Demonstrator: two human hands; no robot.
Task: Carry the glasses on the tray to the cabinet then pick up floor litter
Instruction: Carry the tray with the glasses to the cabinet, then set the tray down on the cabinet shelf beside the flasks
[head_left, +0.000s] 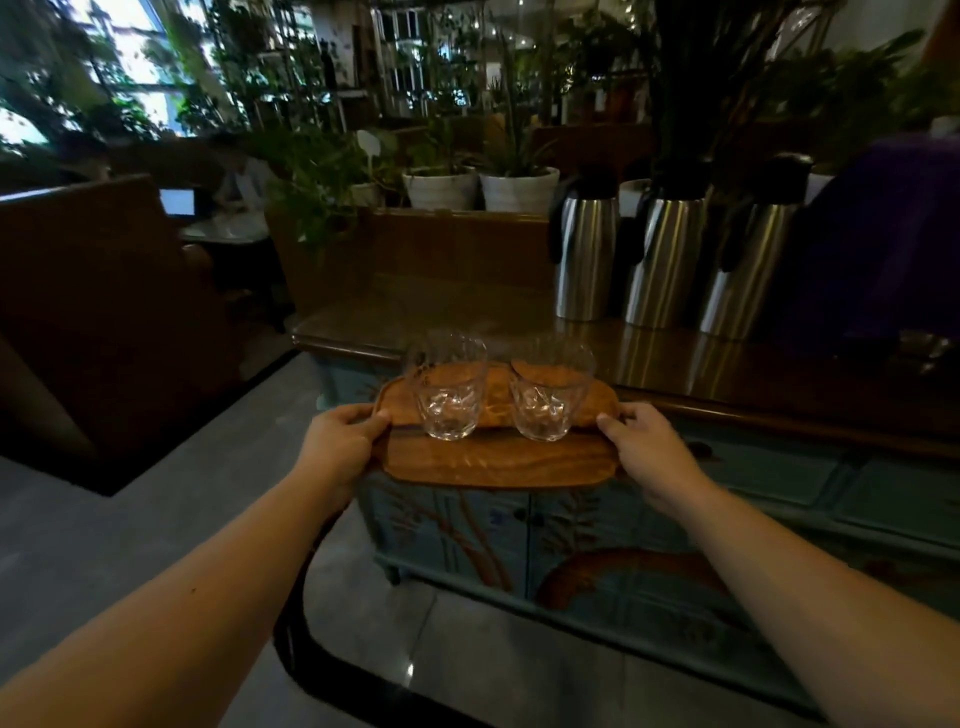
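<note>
I hold a wooden tray (493, 462) level in front of me, just short of the cabinet's front edge. Two clear empty glasses stand on it side by side: the left glass (449, 387) and the right glass (549, 395). My left hand (343, 441) grips the tray's left end and my right hand (647, 447) grips its right end, thumbs on top. The painted teal cabinet (597, 525) with a dark glossy wooden top (467, 317) stands straight ahead. No floor litter shows in view.
Three steel thermos jugs (660, 260) stand on the cabinet top at the right. A person in dark purple (883, 234) stands at the far right. Potted plants (478, 182) line the ledge behind. A wooden booth (104, 291) is at left, a dark chair rail (296, 623) below my arms.
</note>
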